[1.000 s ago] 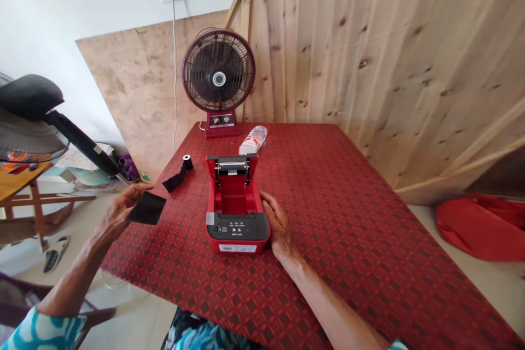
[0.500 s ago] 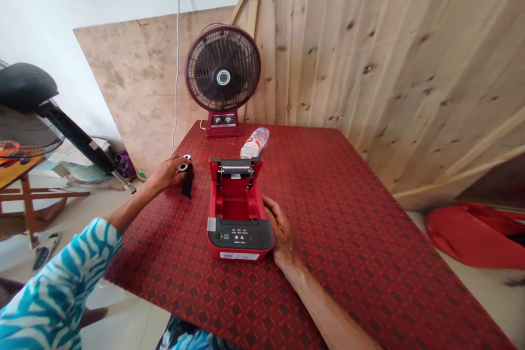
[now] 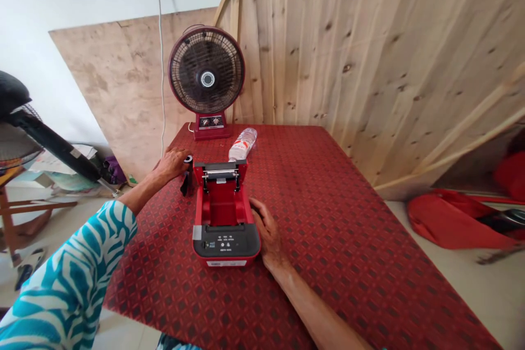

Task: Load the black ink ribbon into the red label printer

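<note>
The left hand [image 3: 173, 164] reaches out over the far left part of the table [image 3: 328, 229], its fingers bent downward at a small black roll [image 3: 188, 159] with a pale core; the roll sits at the fingertips, but the undersides of the fingers are hidden, so I cannot tell whether the grip is narrow or closed on it, or merely touching; a dark strip [image 3: 186, 184] hangs down just below the roll, between the hand and the printer [image 3: 225, 241]; the right hand [image 3: 266, 235] lies along the right side of the printer near its front corner, fingers loosely bent and pointing forward, the hand resting against the red case rather than wrapped around it; where the thumb presses cannot be made out; the printer stands upright on the patterned red table, in front of the person, its lid [image 3: 220, 164] raised at the far end and the red hollow [image 3: 221, 208] inside showing no roll; a clear bottle [image 3: 243, 145] with a red and white label lies on its side behind the lid, and a round fan [image 3: 207, 79] stands upright beyond it at the far edge, near the wooden boards [image 3: 303, 44]
</note>
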`<action>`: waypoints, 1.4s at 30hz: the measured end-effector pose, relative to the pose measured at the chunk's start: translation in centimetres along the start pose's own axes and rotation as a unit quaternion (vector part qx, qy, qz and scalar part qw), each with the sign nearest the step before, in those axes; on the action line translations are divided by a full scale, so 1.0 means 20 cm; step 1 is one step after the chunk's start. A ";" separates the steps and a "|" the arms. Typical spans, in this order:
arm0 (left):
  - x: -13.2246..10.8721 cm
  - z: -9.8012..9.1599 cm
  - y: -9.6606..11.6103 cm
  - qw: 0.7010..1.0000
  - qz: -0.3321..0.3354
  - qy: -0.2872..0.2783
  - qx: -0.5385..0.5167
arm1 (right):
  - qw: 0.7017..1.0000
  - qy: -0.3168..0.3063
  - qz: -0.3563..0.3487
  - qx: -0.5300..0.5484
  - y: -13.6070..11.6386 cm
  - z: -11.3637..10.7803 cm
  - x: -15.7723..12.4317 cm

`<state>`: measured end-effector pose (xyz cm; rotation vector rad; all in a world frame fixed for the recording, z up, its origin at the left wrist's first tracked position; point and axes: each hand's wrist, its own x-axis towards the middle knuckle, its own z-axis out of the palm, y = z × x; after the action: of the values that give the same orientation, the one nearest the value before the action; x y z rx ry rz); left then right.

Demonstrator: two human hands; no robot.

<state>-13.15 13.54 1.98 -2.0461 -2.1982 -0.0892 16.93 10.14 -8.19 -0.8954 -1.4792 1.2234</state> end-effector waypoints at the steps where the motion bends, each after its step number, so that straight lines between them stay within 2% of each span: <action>1: 0.01 0.00 0.00 1.000 -0.003 -0.002 0.000 | 1.000 -0.001 0.001 0.001 0.00 0.00 0.00; 10: 0.08 0.08 -0.01 0.999 -0.031 -0.035 -0.022 | 1.000 -0.004 -0.004 0.005 0.00 0.00 0.00; 20: 0.11 0.07 -0.01 0.998 -0.040 -0.043 -0.026 | 1.000 -0.002 0.005 0.003 -0.01 0.00 0.00; 25: 0.10 0.10 -0.05 0.997 -0.041 -0.029 -0.059 | 1.000 0.006 -0.006 0.005 0.00 0.01 0.00; 30: 0.07 0.10 -0.10 0.992 -0.006 -0.012 -0.129 | 1.000 0.008 -0.002 0.008 0.00 0.00 0.00; 34: 0.03 0.11 -0.17 0.983 0.005 0.023 -0.185 | 1.000 0.003 -0.005 0.012 -0.01 0.00 0.00; 37: 0.01 0.15 -0.21 0.977 -0.006 0.050 -0.206 | 1.000 0.003 -0.001 0.015 -0.01 0.00 0.00; 42: -0.02 0.27 -0.26 0.970 -0.018 0.048 -0.239 | 1.000 0.002 -0.001 0.014 0.00 0.00 0.00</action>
<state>-18.59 13.44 -3.17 -2.1603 -2.3222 -0.7754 16.91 10.09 -8.23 -0.8774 -1.4560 1.2359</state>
